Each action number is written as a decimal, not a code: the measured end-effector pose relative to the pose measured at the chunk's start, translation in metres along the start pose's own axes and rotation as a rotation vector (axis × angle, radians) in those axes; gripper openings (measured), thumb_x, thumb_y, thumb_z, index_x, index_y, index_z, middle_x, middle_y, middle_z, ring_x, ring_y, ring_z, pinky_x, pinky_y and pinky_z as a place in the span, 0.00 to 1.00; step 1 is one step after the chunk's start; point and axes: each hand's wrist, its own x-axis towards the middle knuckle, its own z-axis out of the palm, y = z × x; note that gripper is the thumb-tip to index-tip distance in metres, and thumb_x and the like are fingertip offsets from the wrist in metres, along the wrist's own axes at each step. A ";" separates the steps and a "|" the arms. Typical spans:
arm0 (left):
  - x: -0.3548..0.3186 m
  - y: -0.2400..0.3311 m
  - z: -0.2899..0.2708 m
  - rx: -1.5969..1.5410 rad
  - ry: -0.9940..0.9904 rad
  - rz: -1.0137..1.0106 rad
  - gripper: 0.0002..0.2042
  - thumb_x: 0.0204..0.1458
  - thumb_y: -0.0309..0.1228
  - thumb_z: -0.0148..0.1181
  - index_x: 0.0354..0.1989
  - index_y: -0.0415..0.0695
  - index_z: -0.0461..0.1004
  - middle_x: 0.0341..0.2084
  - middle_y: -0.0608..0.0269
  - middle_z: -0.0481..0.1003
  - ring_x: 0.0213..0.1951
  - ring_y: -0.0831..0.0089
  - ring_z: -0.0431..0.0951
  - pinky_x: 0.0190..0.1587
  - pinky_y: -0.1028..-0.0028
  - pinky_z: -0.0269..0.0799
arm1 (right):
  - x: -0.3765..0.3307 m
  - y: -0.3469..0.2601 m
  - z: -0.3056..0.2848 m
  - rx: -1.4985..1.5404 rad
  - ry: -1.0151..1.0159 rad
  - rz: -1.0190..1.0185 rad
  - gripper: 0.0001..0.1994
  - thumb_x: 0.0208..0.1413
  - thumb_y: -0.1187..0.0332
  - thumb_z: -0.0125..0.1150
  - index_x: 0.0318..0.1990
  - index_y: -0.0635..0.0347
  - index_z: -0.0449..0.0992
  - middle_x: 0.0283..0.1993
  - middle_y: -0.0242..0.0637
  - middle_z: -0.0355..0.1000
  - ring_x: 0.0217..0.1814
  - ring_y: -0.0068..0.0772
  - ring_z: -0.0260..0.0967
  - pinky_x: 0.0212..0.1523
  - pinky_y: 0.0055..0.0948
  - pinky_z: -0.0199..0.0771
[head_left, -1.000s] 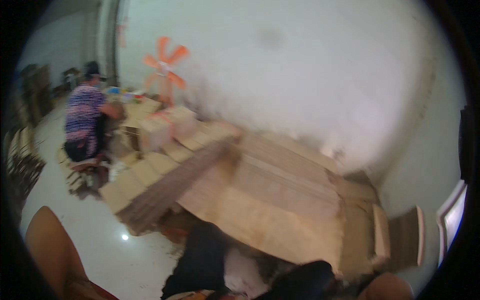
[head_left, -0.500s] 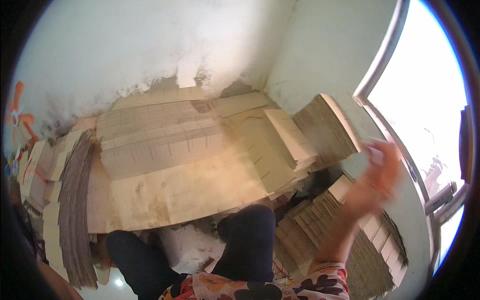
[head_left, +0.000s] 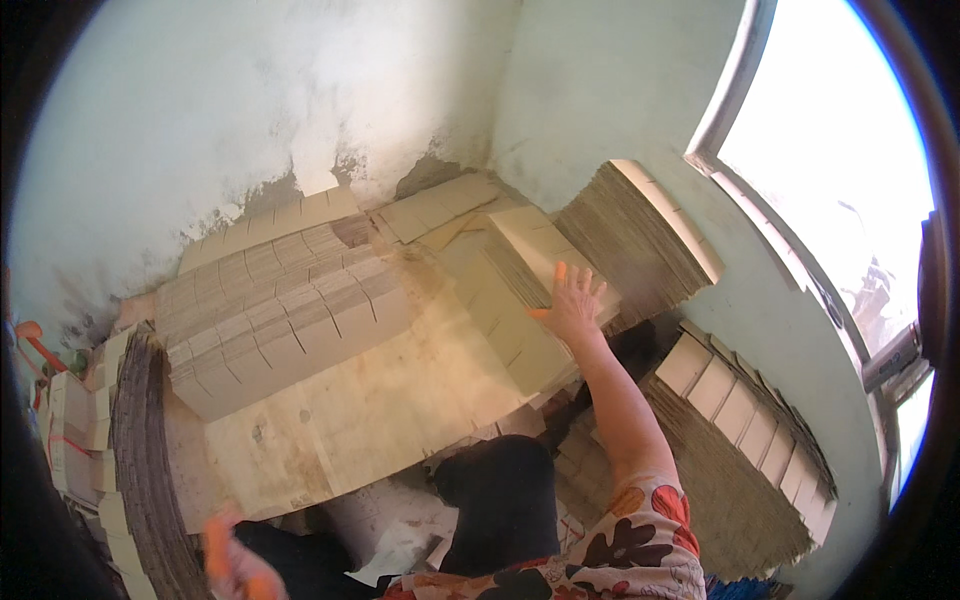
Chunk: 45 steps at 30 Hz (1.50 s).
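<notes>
My right hand (head_left: 575, 308) is open, its fingers spread over a short stack of slotted cardboard strips (head_left: 535, 245) on the right part of the board. Orange covers show on some of its fingertips. Under that stack lies a flat slotted cardboard pile (head_left: 510, 335). My left hand (head_left: 240, 568) is low at the left, by the near edge of the wooden board (head_left: 370, 410). It is blurred, with orange-covered fingers apart and nothing visible between them. Nearest to it is a tall curved stack of cardboard strips (head_left: 145, 450). A long row of slotted cardboard (head_left: 290, 310) stands on the board.
A leaning cardboard stack (head_left: 640, 235) stands behind my right hand. More bundles (head_left: 735, 440) lie at the lower right below the window frame (head_left: 725, 110). An orange fan blade (head_left: 40, 345) shows at far left. The stained wall (head_left: 270, 110) closes off the back.
My right hand has moved left and down from beside the window onto the short cardboard stack. My left hand has come into view at the lower left. The view has shifted.
</notes>
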 end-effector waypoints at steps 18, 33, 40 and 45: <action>-0.069 -0.087 0.019 0.347 -0.524 -0.412 0.22 0.32 0.21 0.68 0.42 0.34 0.74 0.37 0.48 0.76 0.40 0.55 0.76 0.45 0.66 0.72 | 0.034 0.018 0.034 -0.287 0.249 -0.400 0.23 0.49 0.73 0.56 0.55 0.56 0.65 0.61 0.50 0.55 0.60 0.59 0.55 0.51 0.63 0.58; -0.091 -0.116 0.006 0.389 -0.535 -0.482 0.18 0.35 0.21 0.66 0.40 0.36 0.75 0.33 0.48 0.77 0.37 0.56 0.77 0.40 0.67 0.74 | 0.051 0.050 0.013 -0.421 0.254 -0.422 0.26 0.48 0.74 0.56 0.57 0.45 0.63 0.66 0.43 0.47 0.57 0.45 0.56 0.40 0.42 0.66; -0.098 -0.115 0.005 0.464 -0.516 -0.390 0.16 0.36 0.20 0.66 0.38 0.36 0.76 0.33 0.48 0.77 0.36 0.55 0.77 0.40 0.66 0.74 | 0.005 -0.007 -0.088 0.035 0.273 -0.326 0.29 0.43 0.73 0.61 0.57 0.50 0.66 0.66 0.46 0.49 0.56 0.47 0.58 0.47 0.43 0.65; -0.098 -0.110 0.010 0.427 -0.535 -0.419 0.15 0.36 0.20 0.65 0.37 0.36 0.76 0.33 0.49 0.77 0.36 0.54 0.77 0.40 0.65 0.74 | -0.043 -0.005 -0.024 0.336 0.139 -0.294 0.37 0.37 0.66 0.70 0.60 0.52 0.63 0.62 0.53 0.57 0.56 0.57 0.61 0.57 0.44 0.61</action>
